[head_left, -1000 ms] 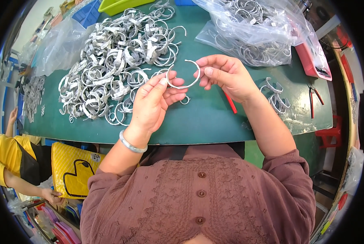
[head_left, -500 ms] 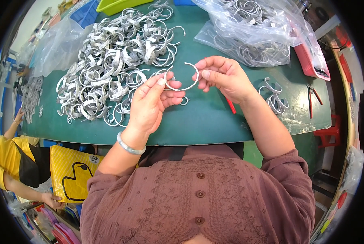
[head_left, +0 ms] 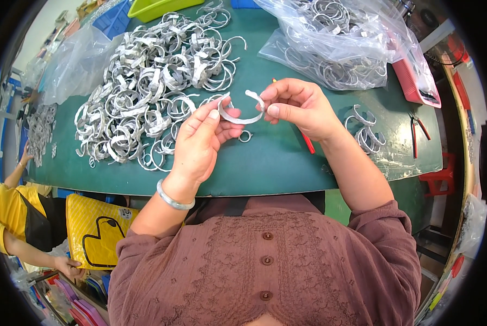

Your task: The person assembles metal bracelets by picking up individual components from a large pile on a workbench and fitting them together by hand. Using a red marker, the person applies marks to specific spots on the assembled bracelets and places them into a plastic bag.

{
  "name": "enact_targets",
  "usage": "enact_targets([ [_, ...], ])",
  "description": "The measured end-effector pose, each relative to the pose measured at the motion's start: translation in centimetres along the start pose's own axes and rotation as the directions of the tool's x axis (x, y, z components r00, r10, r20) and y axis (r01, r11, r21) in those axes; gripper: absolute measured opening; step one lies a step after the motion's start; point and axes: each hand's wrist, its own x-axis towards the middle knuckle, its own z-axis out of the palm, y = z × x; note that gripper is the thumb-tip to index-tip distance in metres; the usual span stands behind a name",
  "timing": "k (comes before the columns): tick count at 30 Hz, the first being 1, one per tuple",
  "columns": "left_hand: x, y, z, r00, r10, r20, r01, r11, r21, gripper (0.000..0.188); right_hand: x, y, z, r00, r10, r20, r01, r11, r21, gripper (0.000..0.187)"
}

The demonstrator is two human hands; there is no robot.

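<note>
head view: an open silver cuff bangle point(head_left: 240, 111) hangs in the air between both hands, above the green table point(head_left: 270, 163). left hand point(head_left: 200, 142) pinches one end of the bangle between thumb and forefinger, the other fingers curled beneath it; right hand point(head_left: 298, 106) pinches the opposite end the same way, so the gap of the cuff faces up, away from the person. just below the grip a small metal ring point(head_left: 245, 136) lies on the table. to the left of the grip and beyond it spreads a big heap of silver bangles point(head_left: 151, 92), its near edge close to the left knuckles. right of the grip, past the right wrist, a small cluster of bangles point(head_left: 366, 130) lies on clear plastic. beyond the right hand sits a clear plastic bag of bangles point(head_left: 336, 49). a red-handled tool point(head_left: 307, 142) pokes out under the right hand. a silver bracelet point(head_left: 174, 198) circles the left wrist.
</note>
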Motion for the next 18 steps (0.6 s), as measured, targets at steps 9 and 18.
enact_targets([
  [9, -0.06, -0.05, 0.07, 1.000, 0.022, 0.009, -0.022, 1.000, 0.017, 0.029, -0.15, 0.04, 0.25, 0.999, -0.054, 0.006, 0.054, 0.998, -0.046, 0.017],
  [18, -0.29, 0.13, 0.38, 0.999, 0.016, 0.041, -0.016, 1.000, -0.002, 0.030, 0.04, -0.13, 0.01, 0.997, -0.007, -0.077, 0.003, 0.999, -0.053, 0.014],
])
